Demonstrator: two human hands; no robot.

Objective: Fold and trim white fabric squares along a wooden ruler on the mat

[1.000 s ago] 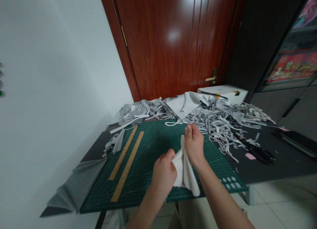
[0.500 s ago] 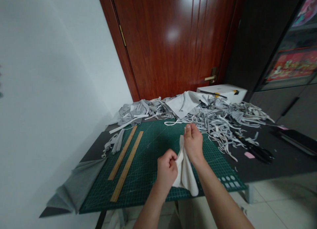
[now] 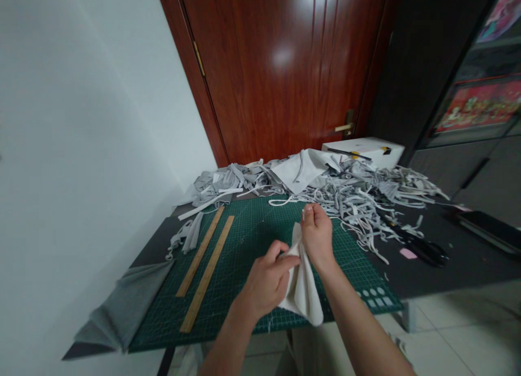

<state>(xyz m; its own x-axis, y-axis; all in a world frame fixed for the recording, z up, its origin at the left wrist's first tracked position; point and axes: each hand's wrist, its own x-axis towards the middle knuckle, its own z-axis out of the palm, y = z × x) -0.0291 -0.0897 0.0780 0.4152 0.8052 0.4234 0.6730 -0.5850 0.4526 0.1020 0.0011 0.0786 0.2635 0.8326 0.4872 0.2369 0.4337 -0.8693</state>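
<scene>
A piece of off-white fabric [image 3: 303, 292] hangs in folds over the front of the green cutting mat [image 3: 252, 224]. My right hand [image 3: 317, 232] is closed on its upper end, fingers wrapped round the bunched material. Lower and to the left, my left hand [image 3: 268, 281] has the fabric's left side between thumb and fingers, with one finger stretched across the cloth. The fabric's lower end dangles free near the mat's front edge. Part of the cloth is hidden behind both hands.
Two wooden rulers [image 3: 207, 273] lie on the mat's left, beside folded grey fabric [image 3: 126, 300]. Grey fabric strips [image 3: 345, 186] pile up along the back, before a white box [image 3: 374, 151]. Black-handled scissors [image 3: 427, 251] and a pink scrap [image 3: 407, 253] lie at right.
My left hand has loosened from a tight curl, its fingers now reaching over the fabric, and its wrist has shifted left. The right hand keeps its hold in nearly the same place.
</scene>
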